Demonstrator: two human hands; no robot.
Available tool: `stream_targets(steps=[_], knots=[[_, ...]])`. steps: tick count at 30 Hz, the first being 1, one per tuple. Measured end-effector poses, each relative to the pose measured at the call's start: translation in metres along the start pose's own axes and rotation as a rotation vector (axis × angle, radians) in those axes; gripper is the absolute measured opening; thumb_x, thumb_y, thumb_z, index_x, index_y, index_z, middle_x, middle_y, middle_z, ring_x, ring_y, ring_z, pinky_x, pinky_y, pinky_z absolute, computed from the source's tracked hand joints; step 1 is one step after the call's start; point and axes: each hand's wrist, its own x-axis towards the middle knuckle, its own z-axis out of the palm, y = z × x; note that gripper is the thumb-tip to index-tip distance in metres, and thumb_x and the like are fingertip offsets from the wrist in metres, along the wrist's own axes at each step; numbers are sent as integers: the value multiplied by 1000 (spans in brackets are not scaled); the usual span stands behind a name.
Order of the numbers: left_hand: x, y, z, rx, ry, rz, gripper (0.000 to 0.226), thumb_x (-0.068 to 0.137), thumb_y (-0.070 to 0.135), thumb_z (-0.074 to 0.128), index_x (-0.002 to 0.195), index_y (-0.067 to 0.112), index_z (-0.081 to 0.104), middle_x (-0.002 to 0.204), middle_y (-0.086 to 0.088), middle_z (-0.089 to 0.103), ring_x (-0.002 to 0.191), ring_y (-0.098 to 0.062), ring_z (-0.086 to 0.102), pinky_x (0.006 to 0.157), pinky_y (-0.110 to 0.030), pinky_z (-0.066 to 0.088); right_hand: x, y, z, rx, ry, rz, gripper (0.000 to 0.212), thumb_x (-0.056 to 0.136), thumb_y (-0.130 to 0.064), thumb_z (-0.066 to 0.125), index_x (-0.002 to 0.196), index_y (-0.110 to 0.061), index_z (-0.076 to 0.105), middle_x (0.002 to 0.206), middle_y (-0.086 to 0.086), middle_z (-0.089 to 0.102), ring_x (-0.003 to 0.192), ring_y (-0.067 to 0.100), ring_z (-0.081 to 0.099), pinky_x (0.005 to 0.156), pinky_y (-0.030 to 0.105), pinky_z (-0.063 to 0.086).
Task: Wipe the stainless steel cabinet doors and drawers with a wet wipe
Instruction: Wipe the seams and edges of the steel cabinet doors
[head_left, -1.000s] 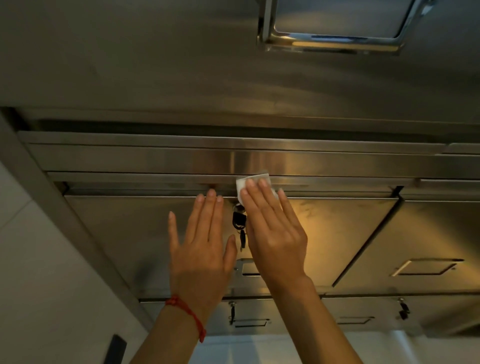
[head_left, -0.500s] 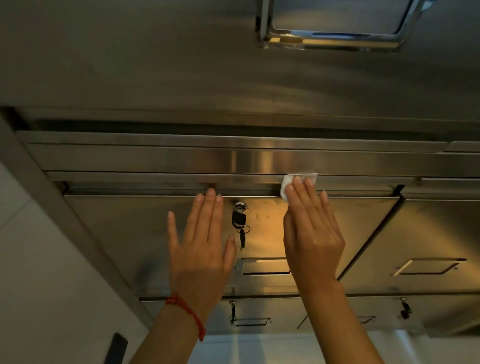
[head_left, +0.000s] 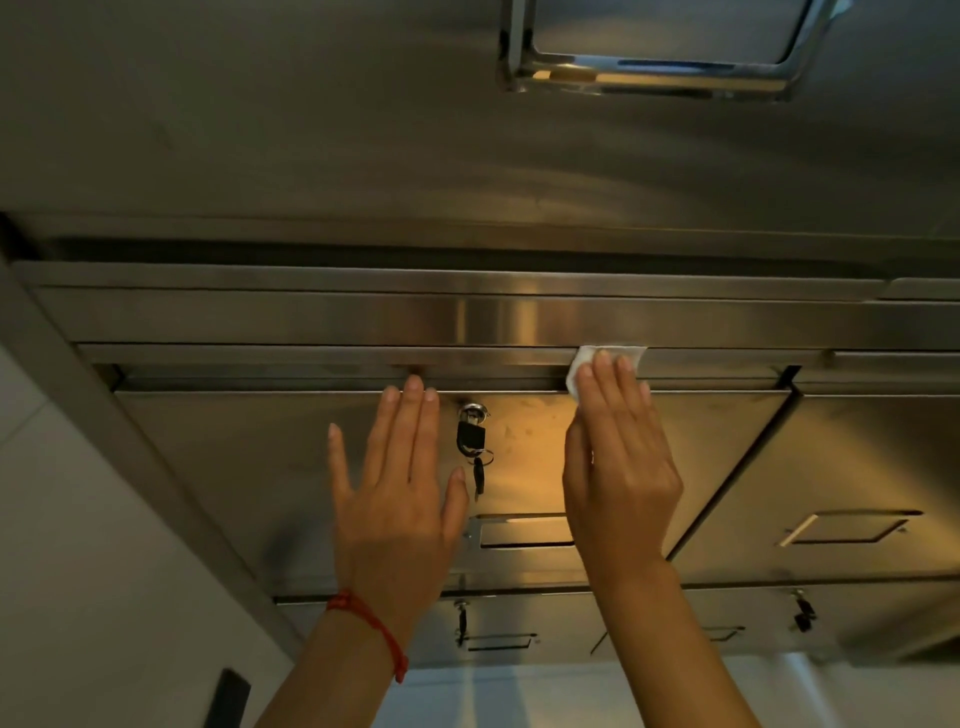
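A stainless steel cabinet fills the view, its upper left drawer front (head_left: 249, 467) directly before me. My right hand (head_left: 618, 462) lies flat with straight fingers and presses a white wet wipe (head_left: 582, 364) against the drawer's top edge, right of the lock. My left hand (head_left: 400, 493), fingers straight and spread, rests flat on the same drawer front to the left of the lock. A red string bracelet (head_left: 374, 629) circles my left wrist. Most of the wipe is hidden under my fingers.
A lock with black keys (head_left: 471, 436) hangs between my hands, above a recessed handle (head_left: 524, 532). A second drawer (head_left: 857, 467) with its own handle sits at right, more drawers with keys below. A steel countertop and sink rim (head_left: 665, 73) lie above. White floor at left.
My right hand has slid the wipe to the right along the drawer's top edge, away from the lock. My left hand has stayed in place.
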Motion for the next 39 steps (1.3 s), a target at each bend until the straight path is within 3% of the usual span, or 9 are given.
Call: stream_targets(steps=[9,14,21,27,32,39], knots=[[0,-8,-4,-51,-2,16,57,87,30,38,134,1,47,141,-15,45,130,-30,41,102,-64,16,0,-36,14,44,-56,-88,31,87,-2,57,118,2,61,126,18,57,120,30,52,103,41,40],[-9,-31,-4,-61,27,-29,59,86,30,39,139,3,38,146,-14,37,136,-23,28,107,-60,17,-1,-57,23,56,-69,-120,33,86,-2,59,119,1,61,127,16,56,122,28,51,104,40,39],[-10,-67,-10,-9,-22,-70,62,85,33,37,139,2,39,147,-13,35,136,-23,27,106,-61,17,-4,-88,37,86,-63,-137,42,77,5,71,118,1,62,127,15,57,121,28,52,103,41,41],[-14,-80,-14,54,-47,-37,60,86,31,36,138,2,41,146,-14,38,132,-31,38,104,-64,20,-3,-102,43,106,-81,-171,43,77,5,72,119,-1,62,127,14,57,121,26,53,102,41,43],[-13,-79,-15,44,-40,-45,59,86,30,37,138,4,43,146,-11,39,133,-29,37,104,-64,19,-3,-86,37,59,-96,-204,35,86,1,63,120,-2,62,130,12,55,125,23,49,104,41,40],[-12,-80,-16,38,-32,-50,58,85,30,37,137,5,45,145,-10,41,133,-27,38,103,-65,24,-2,-106,45,113,-91,-203,43,79,5,70,120,0,62,129,15,56,122,27,51,104,41,40]])
